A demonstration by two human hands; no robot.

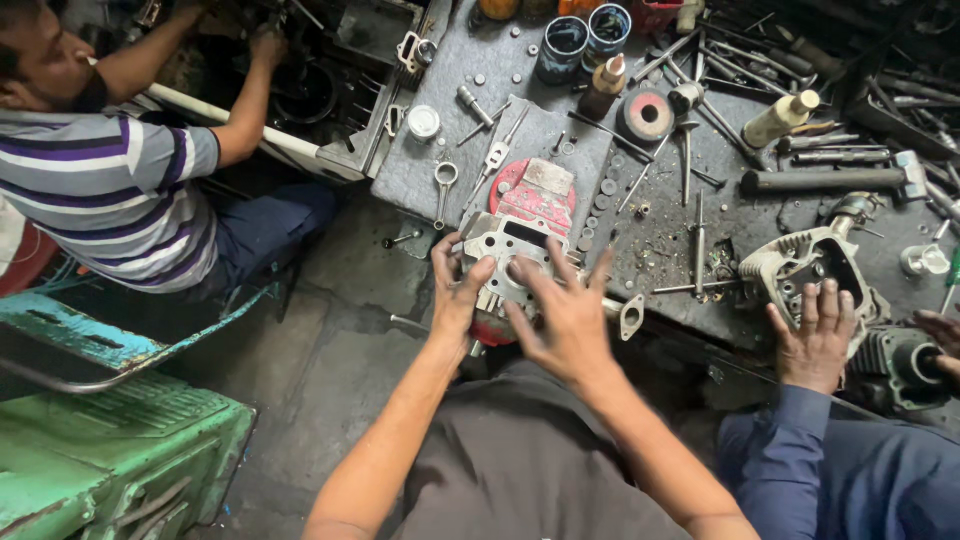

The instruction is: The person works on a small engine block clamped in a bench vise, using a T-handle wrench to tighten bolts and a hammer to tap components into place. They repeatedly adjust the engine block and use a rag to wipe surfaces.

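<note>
Both hands at the near counter edge, on a metal gasket plate.
Left hand [458, 290] pinches the gasket plate [505, 255]; right hand [565, 315] lies spread upon it, above the red engine part [535, 200] on the counter [660, 240].

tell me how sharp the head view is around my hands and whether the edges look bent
Head view: the right hand is slightly motion-blurred at the fingers, the left hand and grey metal part are sharper; light is soft and even, without hard shadows; the wide lens bows the green bin and the frame edges.
</note>
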